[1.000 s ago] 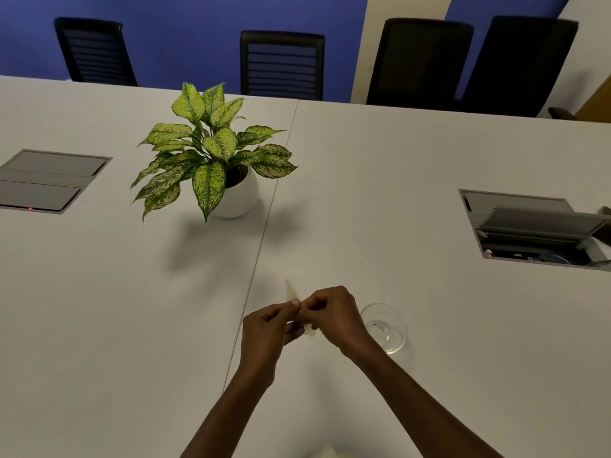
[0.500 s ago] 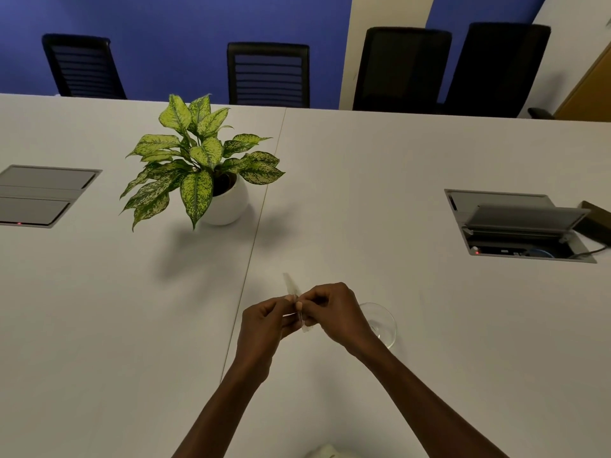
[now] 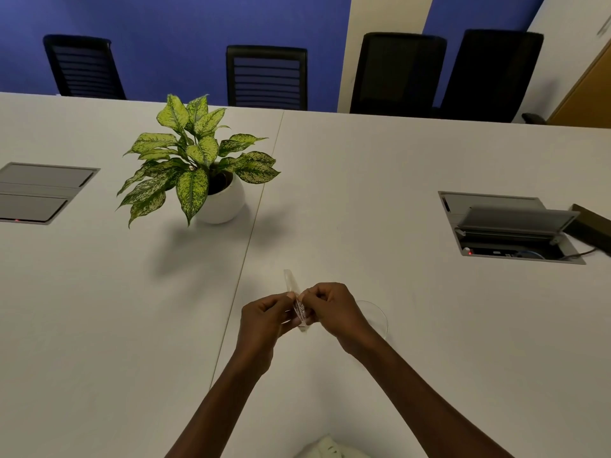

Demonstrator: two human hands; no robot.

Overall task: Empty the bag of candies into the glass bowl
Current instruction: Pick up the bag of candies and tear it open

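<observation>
The small clear bag of candies is held above the white table, pinched between both hands just left of the glass bowl. The left hand grips one side of its upper part with thumb and fingertips; the right hand grips the other side the same way, and a strip of clear plastic stands up past the knuckles. This looks like the opening step, so it is best to pull the two sides apart evenly and keep the mouth upward (a sudden tear would scatter the sweets), then carry it over the bowl before tipping. The bag's contents are too small to make out. The bowl, partly hidden behind the right hand, appears empty. Farther off, a potted plant sits in a white pot.
</observation>
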